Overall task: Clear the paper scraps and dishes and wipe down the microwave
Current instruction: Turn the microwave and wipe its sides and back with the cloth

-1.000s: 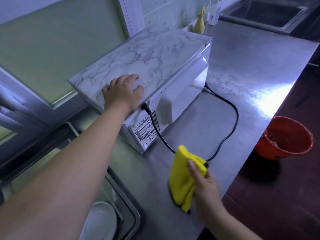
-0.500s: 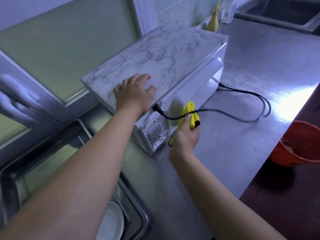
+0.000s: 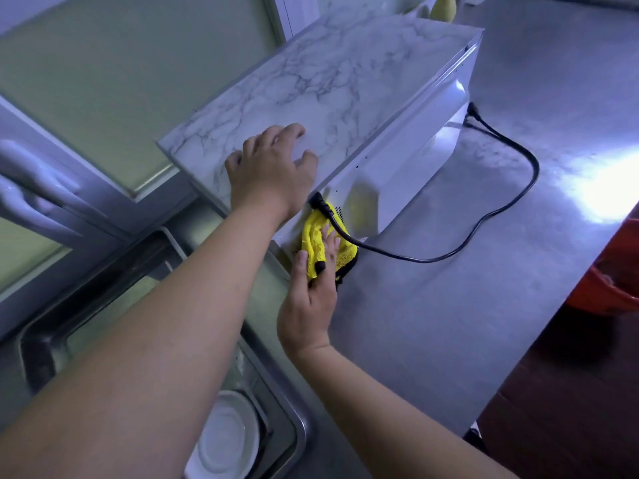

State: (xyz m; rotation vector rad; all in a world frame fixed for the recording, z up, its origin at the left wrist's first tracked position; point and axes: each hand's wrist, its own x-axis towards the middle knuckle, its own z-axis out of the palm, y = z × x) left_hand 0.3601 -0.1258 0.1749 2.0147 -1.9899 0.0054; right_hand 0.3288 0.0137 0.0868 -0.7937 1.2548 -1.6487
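Observation:
The microwave (image 3: 345,81) with a marble-patterned top stands on the steel counter, its white back panel facing me. My left hand (image 3: 273,171) rests flat on the near corner of its top, fingers spread. My right hand (image 3: 311,288) presses a yellow cloth (image 3: 316,240) against the lower back panel, near the vent, with the thumb curled round the cloth's edge. The black power cord (image 3: 498,209) leaves the panel just above the cloth and loops across the counter. A white dish (image 3: 224,440) lies in the sink below my left arm.
The steel counter (image 3: 449,323) stretches right of the microwave to its front edge. A sink (image 3: 287,409) sits at lower left. An orange-red bucket (image 3: 612,288) stands on the dark floor at right. A yellow object (image 3: 442,8) stands by the back wall.
My right hand carried the yellow cloth from the counter up to the microwave's back panel and now presses it lower, under the cord's plug. The left hand stayed on the top.

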